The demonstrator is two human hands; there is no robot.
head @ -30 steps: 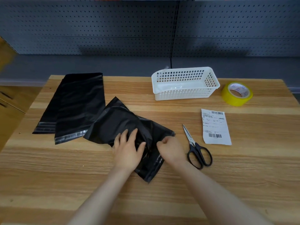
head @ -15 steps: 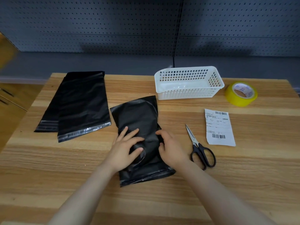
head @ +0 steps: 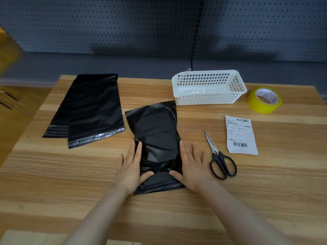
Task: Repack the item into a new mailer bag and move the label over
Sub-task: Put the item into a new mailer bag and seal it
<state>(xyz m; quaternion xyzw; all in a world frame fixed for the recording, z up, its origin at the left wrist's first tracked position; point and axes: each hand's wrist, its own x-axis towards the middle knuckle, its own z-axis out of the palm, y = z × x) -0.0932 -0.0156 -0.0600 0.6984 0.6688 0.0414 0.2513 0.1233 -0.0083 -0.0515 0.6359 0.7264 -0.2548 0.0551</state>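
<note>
Near the front middle of the wooden table (head: 177, 218), the filled black mailer bag (head: 155, 138) now lies straight, its long side running away from the person, where a second ago it lay slanted and half a second ago both hands rested on top of it. Since then the hands have slid outward to the bag's two long edges. The left hand (head: 131, 168) lies flat on the table along the bag's left edge, fingers spread and extended, with the thumb reaching across onto the black film near the folded lower end. The right hand (head: 192, 167) mirrors it along the right edge, fingers flat and loose, thumb pressing the film from the other side; neither hand is clenched round anything, both only press and frame the bag. The bag's near end shows a crease where the flap is turned. To the left, apart from the hands, two empty black mailer bags (head: 88, 110) lie overlapped with their adhesive strips toward the person. Just right of the right hand lie black-handled scissors (head: 219, 156), blades pointing away, and beyond them the white shipping label (head: 240, 135) lies flat, printed side up. A white slotted basket (head: 208, 96) stands behind the filled bag, nearly touching its far corner, and a yellow tape roll (head: 263, 101) sits at the far right.
</note>
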